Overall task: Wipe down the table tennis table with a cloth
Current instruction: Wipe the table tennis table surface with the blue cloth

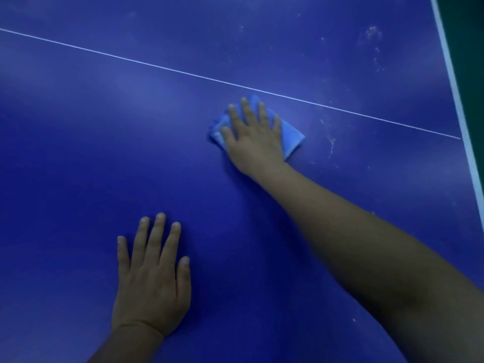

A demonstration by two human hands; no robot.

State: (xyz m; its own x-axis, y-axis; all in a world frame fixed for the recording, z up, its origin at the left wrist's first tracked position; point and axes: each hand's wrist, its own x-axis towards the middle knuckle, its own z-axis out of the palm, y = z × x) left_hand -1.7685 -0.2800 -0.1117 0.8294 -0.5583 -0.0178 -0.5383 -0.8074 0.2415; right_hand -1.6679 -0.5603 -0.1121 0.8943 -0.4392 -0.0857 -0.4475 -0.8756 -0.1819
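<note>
The dark blue table tennis table (78,158) fills the view. A thin white centre line (157,67) runs across it from upper left to right. My right hand (252,137) lies flat with straight, spread fingers on a folded light blue cloth (292,138), pressing it on the table just below the line. Most of the cloth is hidden under the hand; its corners show left and right. My left hand (152,281) rests flat on the bare table, nearer to me and to the left, fingers straight.
The table's white edge line (457,100) runs down the right side, with dark green floor (468,35) beyond it. Whitish smudges and specks (372,38) mark the surface right of the cloth and in the upper right.
</note>
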